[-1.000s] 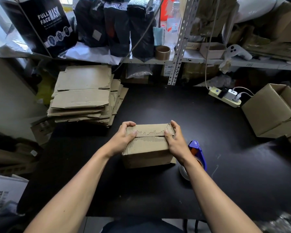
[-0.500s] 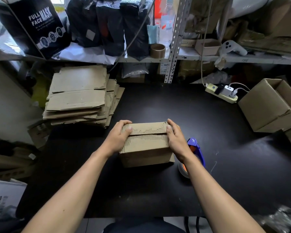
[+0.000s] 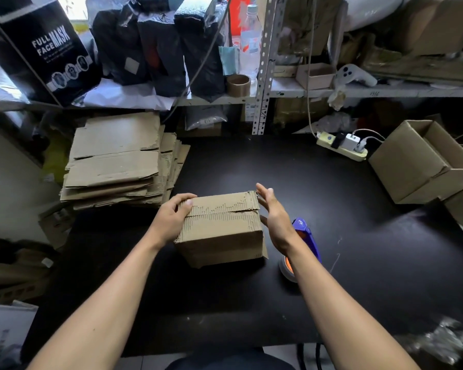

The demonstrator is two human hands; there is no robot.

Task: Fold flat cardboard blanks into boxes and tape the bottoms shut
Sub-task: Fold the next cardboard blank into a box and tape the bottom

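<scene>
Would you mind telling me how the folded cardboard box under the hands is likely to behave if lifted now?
The box probably lifts lightly. Its untaped flaps may spring open, since only the left hand presses them. Its corrugated walls look thin and may dent.

A black counter (image 3: 332,236) stands against a grey metal shelf (image 3: 263,65) crowded with clutter, daylight entering at upper left.

A packing stockroom: metal shelving (image 3: 263,62) crammed with bagged goods and cartons, a stack of flat cardboard blanks (image 3: 118,161), a tape dispenser (image 3: 304,232) on the black worktable (image 3: 332,236).
</scene>
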